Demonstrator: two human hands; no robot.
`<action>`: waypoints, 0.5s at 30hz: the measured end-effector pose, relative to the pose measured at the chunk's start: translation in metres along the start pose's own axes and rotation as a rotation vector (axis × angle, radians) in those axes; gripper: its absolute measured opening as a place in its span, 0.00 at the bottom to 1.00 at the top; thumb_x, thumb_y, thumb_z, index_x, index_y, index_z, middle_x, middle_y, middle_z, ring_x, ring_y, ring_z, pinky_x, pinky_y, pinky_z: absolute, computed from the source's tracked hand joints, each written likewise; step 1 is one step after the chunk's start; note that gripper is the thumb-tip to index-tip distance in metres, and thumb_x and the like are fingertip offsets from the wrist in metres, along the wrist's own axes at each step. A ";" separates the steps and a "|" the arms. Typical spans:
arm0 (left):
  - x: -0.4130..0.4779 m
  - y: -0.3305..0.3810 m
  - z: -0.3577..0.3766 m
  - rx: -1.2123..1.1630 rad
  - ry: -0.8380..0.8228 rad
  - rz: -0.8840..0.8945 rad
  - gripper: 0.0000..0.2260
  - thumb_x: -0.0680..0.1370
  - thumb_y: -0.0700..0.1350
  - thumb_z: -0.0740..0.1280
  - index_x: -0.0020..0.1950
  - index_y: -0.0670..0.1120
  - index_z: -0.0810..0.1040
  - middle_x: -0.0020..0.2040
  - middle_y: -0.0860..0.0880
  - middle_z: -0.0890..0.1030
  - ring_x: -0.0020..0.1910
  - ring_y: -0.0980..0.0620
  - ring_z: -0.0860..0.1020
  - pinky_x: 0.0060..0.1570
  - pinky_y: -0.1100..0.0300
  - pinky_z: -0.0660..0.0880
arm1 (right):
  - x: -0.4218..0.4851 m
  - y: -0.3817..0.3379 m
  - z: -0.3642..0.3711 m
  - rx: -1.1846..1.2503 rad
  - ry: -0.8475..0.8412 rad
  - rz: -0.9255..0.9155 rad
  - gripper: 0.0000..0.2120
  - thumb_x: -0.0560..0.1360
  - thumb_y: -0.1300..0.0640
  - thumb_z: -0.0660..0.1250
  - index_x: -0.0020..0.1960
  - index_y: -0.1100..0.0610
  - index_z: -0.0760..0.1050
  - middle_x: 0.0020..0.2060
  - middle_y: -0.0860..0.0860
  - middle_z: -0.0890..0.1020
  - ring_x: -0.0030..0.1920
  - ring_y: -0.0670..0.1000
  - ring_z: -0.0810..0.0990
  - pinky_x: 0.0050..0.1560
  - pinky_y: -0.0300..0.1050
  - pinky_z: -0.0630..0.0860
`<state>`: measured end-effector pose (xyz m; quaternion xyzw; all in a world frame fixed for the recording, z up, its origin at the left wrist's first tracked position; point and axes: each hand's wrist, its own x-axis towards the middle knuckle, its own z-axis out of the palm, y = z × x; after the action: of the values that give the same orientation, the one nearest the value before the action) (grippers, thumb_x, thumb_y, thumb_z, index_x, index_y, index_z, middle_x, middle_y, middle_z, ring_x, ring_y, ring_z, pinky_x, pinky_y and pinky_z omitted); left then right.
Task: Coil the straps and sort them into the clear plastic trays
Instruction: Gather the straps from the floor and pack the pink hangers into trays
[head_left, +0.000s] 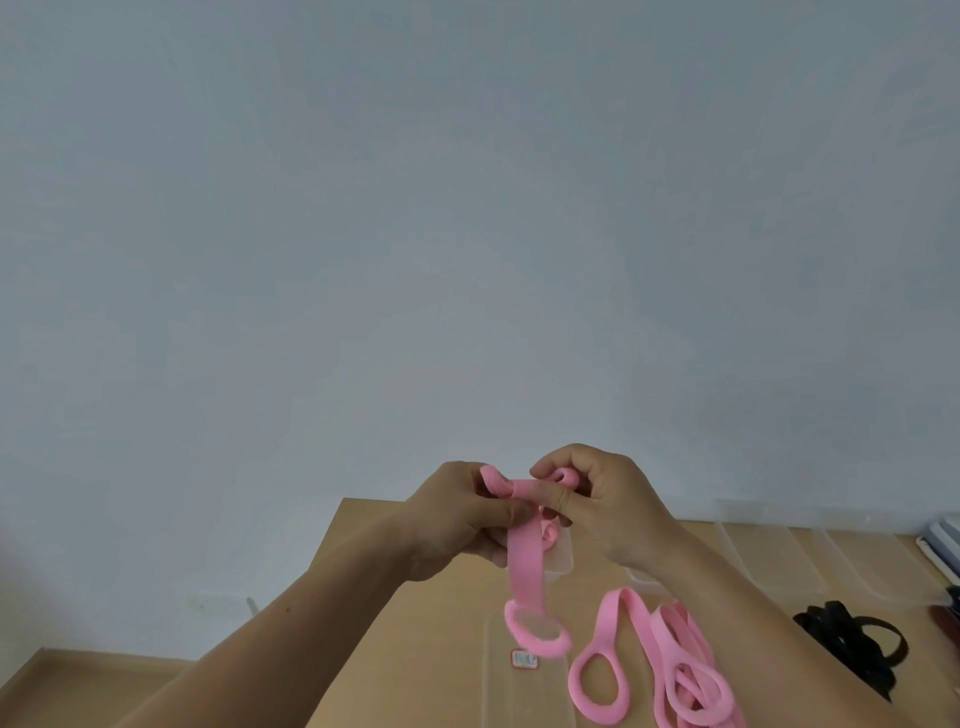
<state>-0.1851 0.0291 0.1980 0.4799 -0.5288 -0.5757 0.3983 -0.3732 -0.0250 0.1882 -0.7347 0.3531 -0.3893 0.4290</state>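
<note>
I hold one pink strap (525, 566) up in front of me above the wooden table (447, 613). My left hand (457, 525) pinches its upper part, and my right hand (608, 509) grips a small rolled end of it at the top. The strap's free end hangs down and ends in a loop. A pile of loose pink straps (670, 660) lies on the table at lower right. A clear plastic tray (519, 691) sits under the hanging loop, and another clear tray (563, 558) lies behind my hands with a bit of pink in it.
More clear trays (769, 556) stand in a row along the table's back right. A bundle of black straps (857, 649) lies at the right edge. A pale wall fills the upper view. The table's left edge drops to the floor (78, 686).
</note>
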 end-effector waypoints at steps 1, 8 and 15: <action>0.001 0.000 0.001 -0.018 -0.002 -0.010 0.07 0.76 0.40 0.71 0.40 0.47 0.86 0.44 0.41 0.86 0.43 0.45 0.85 0.42 0.55 0.81 | 0.001 0.002 0.001 -0.041 0.016 -0.015 0.07 0.68 0.47 0.77 0.43 0.45 0.81 0.36 0.43 0.83 0.38 0.44 0.83 0.41 0.35 0.79; 0.002 -0.002 -0.002 -0.211 0.019 -0.007 0.10 0.79 0.41 0.69 0.52 0.34 0.82 0.50 0.32 0.83 0.49 0.37 0.84 0.46 0.51 0.81 | -0.001 0.006 0.006 -0.080 0.032 -0.044 0.10 0.69 0.55 0.78 0.44 0.44 0.80 0.41 0.44 0.83 0.40 0.45 0.82 0.44 0.39 0.81; 0.000 -0.003 -0.005 -0.162 0.161 0.096 0.15 0.74 0.37 0.74 0.57 0.33 0.76 0.52 0.33 0.83 0.48 0.36 0.84 0.46 0.50 0.81 | 0.003 0.002 0.005 0.136 -0.051 0.092 0.08 0.75 0.57 0.72 0.53 0.52 0.78 0.42 0.50 0.85 0.42 0.53 0.84 0.43 0.43 0.82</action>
<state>-0.1796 0.0283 0.1947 0.4650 -0.4692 -0.5566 0.5038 -0.3677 -0.0267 0.1854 -0.6964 0.3484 -0.3735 0.5041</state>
